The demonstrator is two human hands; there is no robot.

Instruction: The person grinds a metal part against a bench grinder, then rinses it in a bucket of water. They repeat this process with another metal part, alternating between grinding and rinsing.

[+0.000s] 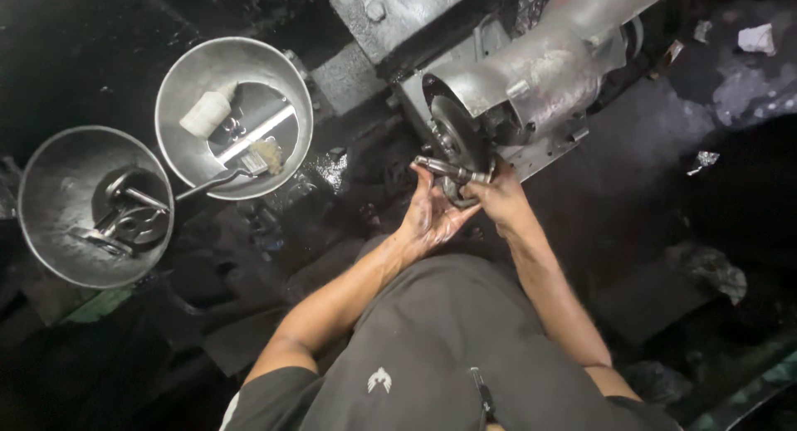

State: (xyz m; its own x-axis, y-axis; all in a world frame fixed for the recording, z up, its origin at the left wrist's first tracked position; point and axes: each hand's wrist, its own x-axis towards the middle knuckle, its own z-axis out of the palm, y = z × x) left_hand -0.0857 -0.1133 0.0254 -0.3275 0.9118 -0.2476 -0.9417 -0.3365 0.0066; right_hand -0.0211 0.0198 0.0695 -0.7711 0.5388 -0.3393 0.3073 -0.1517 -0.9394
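Bowls: we see two metal bowls at the left; the nearer-left bowl (pixel 50 223) holds dark machined parts (pixel 124 219), and the second bowl (pixel 178 82) holds a white plastic bottle (pixel 206 113) and a brush (pixel 249 161) with its handle over the rim.
Left hand: our left hand (pixel 432 215) is open, palm up and oily, its fingers cupped under the near end of a short steel shaft (pixel 448 170); it supports rather than clamps.
Shaft: we find it lying roughly level, directly above the left palm and between both hands, its far end at the round gear face (pixel 455 136) of the grey machine housing (pixel 540 74).
Right hand: our right hand (pixel 498 194) is closed around the shaft's right end, thumb and fingers pinching it just below the gear.
Technique: we judge that the shaft wants keeping square to the gear face, the right hand steering, the left carrying the weight; oily skin makes a slip likely, so a firm pinch suits.
Floor: we note dark, greasy ground with scraps of paper (pixel 755 39) at the far right.
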